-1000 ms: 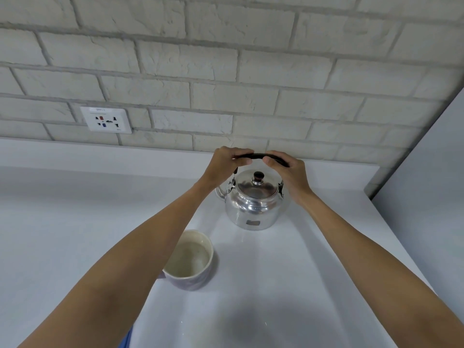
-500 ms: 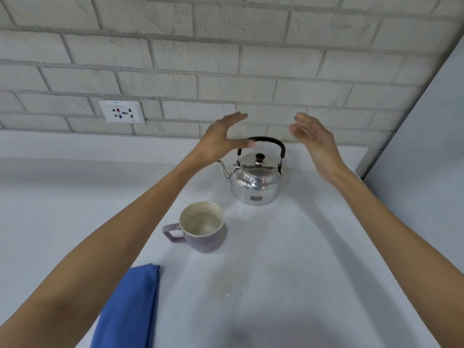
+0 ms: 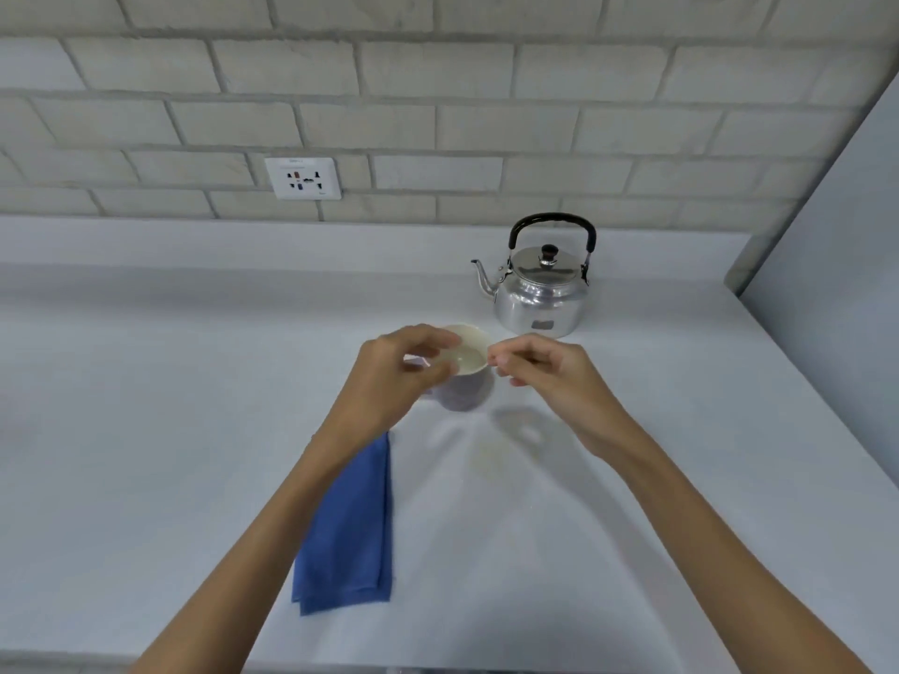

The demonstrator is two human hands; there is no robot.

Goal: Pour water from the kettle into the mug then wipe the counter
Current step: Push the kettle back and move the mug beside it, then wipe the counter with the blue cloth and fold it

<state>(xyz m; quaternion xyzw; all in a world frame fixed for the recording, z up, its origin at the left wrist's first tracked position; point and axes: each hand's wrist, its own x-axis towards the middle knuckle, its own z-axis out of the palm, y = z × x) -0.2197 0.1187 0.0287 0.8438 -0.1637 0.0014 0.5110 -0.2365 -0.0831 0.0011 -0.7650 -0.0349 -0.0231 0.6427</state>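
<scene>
Both hands over the mug atm, which I'll use as ref for everything. Left hand covers the mug's near-left side, fingers loosely curled and apart, not clamped on anything I can see; contact w/ the rim can't tell, motion blur. Right hand just right of the mug, fingertips pinched near together right at the rim, holding nothing visible.

Kettle stands upright behind-right of the mug, near but apart, spout toward the left, handle up, lid on. Blue cloth lies folded flat in front-left of the mug, partly under my left forearm. Faint wet-looking patch on the counter just in front-right of the mug.

My read: pour looks done, wipe is next. To do it well: pick the cloth up bunched, not by one corner, sweep the patch w/ strokes away from the mug so I don't knock it.

Materials: kettle polished metal, squat round body, black handle grip + knob. Mug glazed, cream inside, pale purple outside. Cloth soft, matte. Counter smooth white.
</scene>
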